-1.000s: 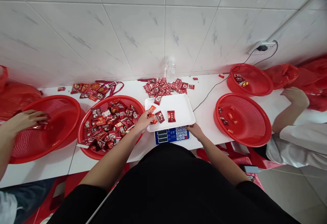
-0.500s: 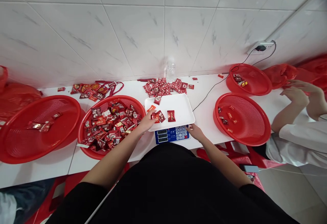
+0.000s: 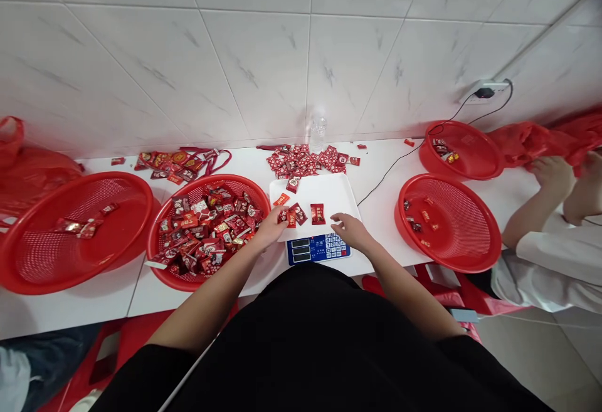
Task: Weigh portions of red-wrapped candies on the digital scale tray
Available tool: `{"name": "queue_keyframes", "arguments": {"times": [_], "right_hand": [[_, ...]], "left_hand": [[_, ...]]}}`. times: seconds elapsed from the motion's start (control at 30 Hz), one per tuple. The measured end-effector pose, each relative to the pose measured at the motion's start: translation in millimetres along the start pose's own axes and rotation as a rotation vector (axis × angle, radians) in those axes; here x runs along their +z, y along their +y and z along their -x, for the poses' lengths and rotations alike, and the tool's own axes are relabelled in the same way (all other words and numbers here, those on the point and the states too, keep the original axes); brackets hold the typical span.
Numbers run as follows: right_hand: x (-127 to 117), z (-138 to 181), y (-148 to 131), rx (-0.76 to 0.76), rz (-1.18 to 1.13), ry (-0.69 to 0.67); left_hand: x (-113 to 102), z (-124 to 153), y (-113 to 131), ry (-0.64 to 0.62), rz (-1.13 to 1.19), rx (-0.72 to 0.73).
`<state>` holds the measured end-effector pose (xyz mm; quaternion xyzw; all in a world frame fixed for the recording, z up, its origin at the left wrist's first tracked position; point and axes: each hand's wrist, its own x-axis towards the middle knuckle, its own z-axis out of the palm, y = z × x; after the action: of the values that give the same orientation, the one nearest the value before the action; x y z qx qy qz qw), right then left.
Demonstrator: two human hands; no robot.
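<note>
A white weighing tray (image 3: 329, 189) sits on a blue electronic scale (image 3: 320, 250) in front of me. Several red wrapped candies lie on it: one stands alone near the middle (image 3: 318, 214), another at the back edge (image 3: 292, 184). My left hand (image 3: 270, 229) is at the tray's left edge, thumb and fingers closed about a red candy (image 3: 284, 216) beside others. Over the tray's right front part hovers my right hand (image 3: 350, 230), thumb and forefinger apart, nothing between them. At my left stands a red basket (image 3: 154, 227) heaped with wrapped candies.
Behind the tray lie a pile of red packets (image 3: 301, 161) and a clear plastic bottle (image 3: 318, 131). Another red basket (image 3: 126, 249) stands far left, two more (image 3: 486, 246) at right. A black cord (image 3: 383, 177) crosses the table. A co-worker's arms (image 3: 531, 211) reach in at right.
My right hand has moved from the scale's keypad edge up and left over the tray. My left hand stays by the candies at the tray's left side. The view has shifted slightly.
</note>
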<state>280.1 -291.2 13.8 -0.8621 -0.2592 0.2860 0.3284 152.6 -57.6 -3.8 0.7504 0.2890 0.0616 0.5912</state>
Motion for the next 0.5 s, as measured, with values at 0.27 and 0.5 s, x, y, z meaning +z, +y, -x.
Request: {"name": "queue_keyframes", "arguments": {"times": [0.27,0.5], "right_hand": [[6,-3,27,0.142,0.166,-0.159],[9,10,88,0.350,0.155,-0.029]], "left_hand": [[-8,10,5,-0.048,-0.025,0.059],[-33,7,-13,0.332,-0.054,0.092]]}}
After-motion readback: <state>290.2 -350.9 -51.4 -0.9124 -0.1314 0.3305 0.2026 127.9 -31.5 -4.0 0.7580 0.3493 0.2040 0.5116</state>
